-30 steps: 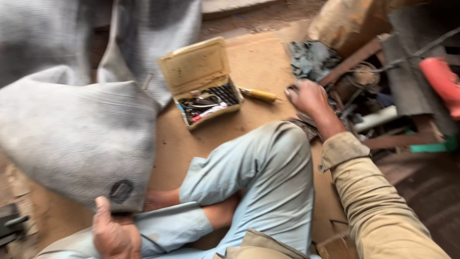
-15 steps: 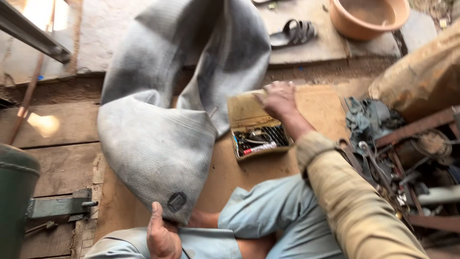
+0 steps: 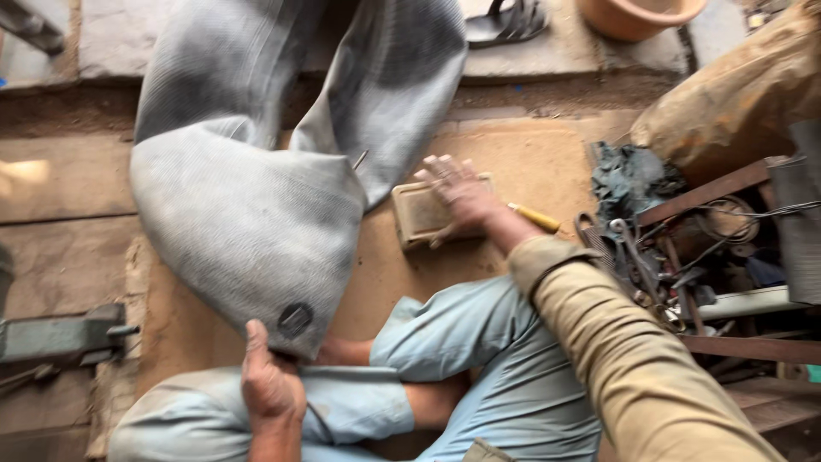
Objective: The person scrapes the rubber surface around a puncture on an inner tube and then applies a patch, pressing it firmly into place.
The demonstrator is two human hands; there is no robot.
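Down near the lower edge, the grey rubber inner tube (image 3: 256, 205) lies draped over the board and up across the stone ledge, and its folded lower end is pinched in the left hand (image 3: 272, 383), the thumb on top and the fingers curled underneath, clamped on the rubber right beside a round dark patch (image 3: 295, 319). From those fingers the tube spreads upward and splits into two limbs that run out of view at the top. The right hand (image 3: 462, 198) rests flat on the shut lid of a small tan box (image 3: 419, 214), its fingers (image 3: 438, 168) slightly spread and pressing down rather than gripping; the box sits on the brown board (image 3: 530, 162) just right of the tube's edge, close to it but whether they touch cannot be told. Just past the wrist on the far side from the tube lies a yellow-handled tool (image 3: 534, 217). Farther out from the right fingers sits a heap of dark rags and metal tools (image 3: 650, 231), with a brown sack (image 3: 735, 103) above it. Beyond the fingertips, on the ledge, are a dark sandal (image 3: 505, 21) and an orange basin (image 3: 637, 13). Below both hands, light blue trousers (image 3: 479, 359) cover folded legs.
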